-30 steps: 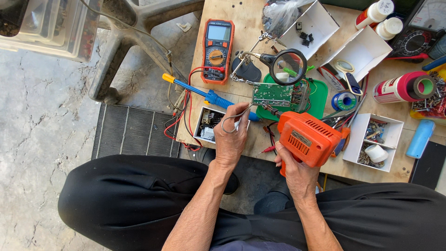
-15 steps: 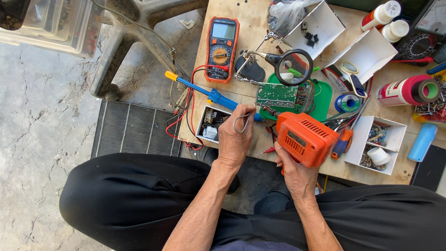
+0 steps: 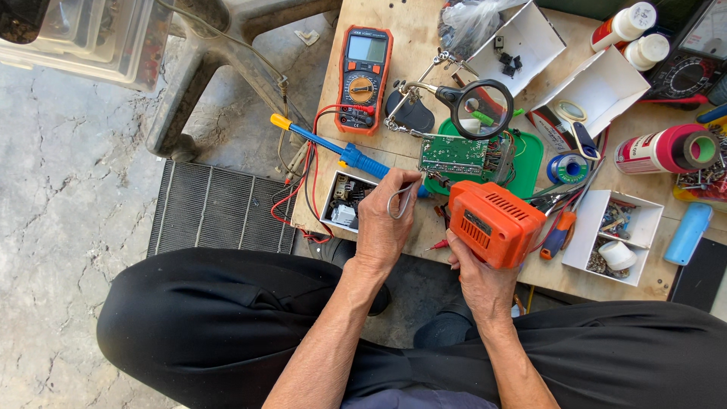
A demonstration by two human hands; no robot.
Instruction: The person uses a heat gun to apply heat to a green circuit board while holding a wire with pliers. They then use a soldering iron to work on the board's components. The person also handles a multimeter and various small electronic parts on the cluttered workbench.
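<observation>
Little had changed: the left hand (image 3: 382, 227) kept pinching the solder wire (image 3: 401, 201) toward the board (image 3: 454, 154), while the right hand (image 3: 478, 276) stayed clamped on the orange gun (image 3: 494, 222) over the desk (image 3: 394, 68).

My orange multimeter (image 3: 363, 78) lies at the bench's far left, its grey screen (image 3: 366, 49) rectangular; two white bottles with red labels (image 3: 634, 34) stand far right; a red-and-white labelled can (image 3: 655, 151) lies below them.
</observation>
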